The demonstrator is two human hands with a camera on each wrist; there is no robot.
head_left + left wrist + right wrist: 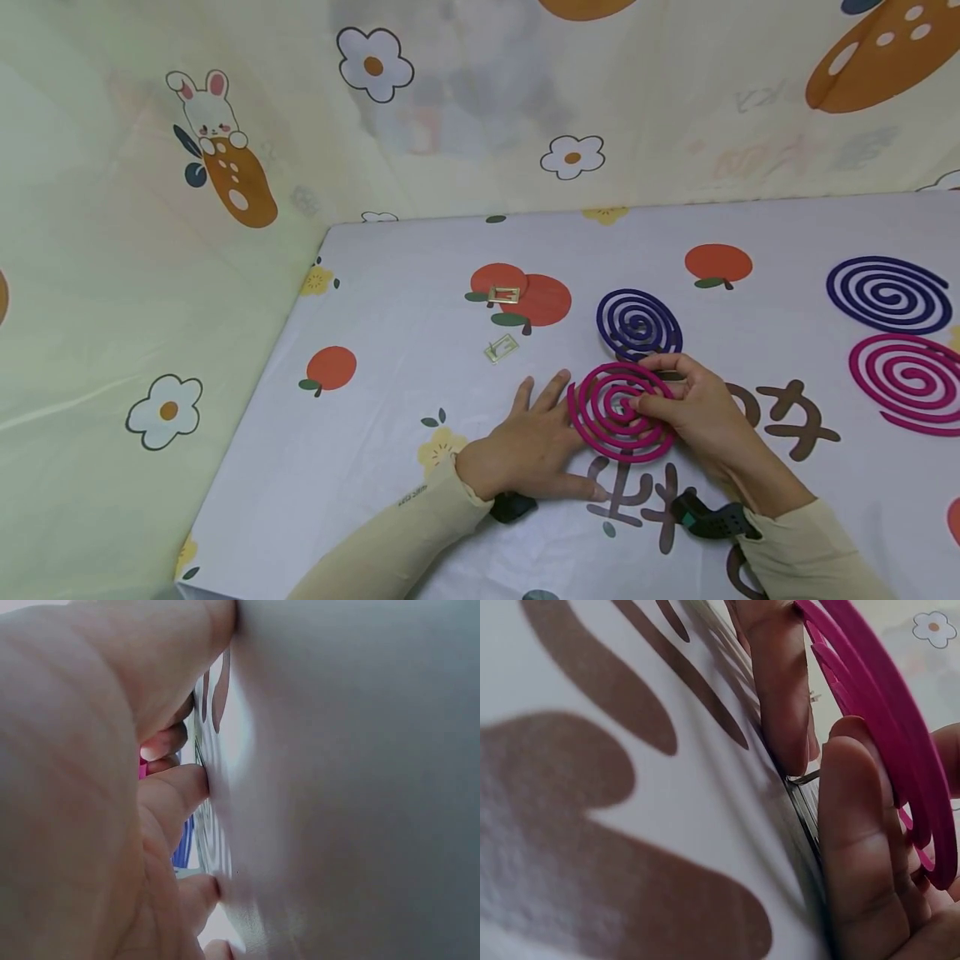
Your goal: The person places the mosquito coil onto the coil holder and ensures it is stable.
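My right hand (708,421) pinches a pink mosquito coil (621,403) near its centre, thumb on top. In the right wrist view, the coil (900,735) is tilted above the table. Beneath it a thin metal piece (804,806) lies on the surface, its small prong raised near the fingers. My left hand (528,450) rests palm down with fingers spread, some fingertips hidden under the coil's left edge. Its fingertips (196,780) touch the tabletop in the left wrist view. A dark blue mosquito coil (639,327) lies just behind the pink one.
Two metal coil stands (500,348) (504,295) lie left of the blue coil. Far right are another dark blue coil (890,294) and, before it, another pink coil (913,379). A printed cloth (390,333) covers the table; patterned curtains (465,183) hang behind and left.
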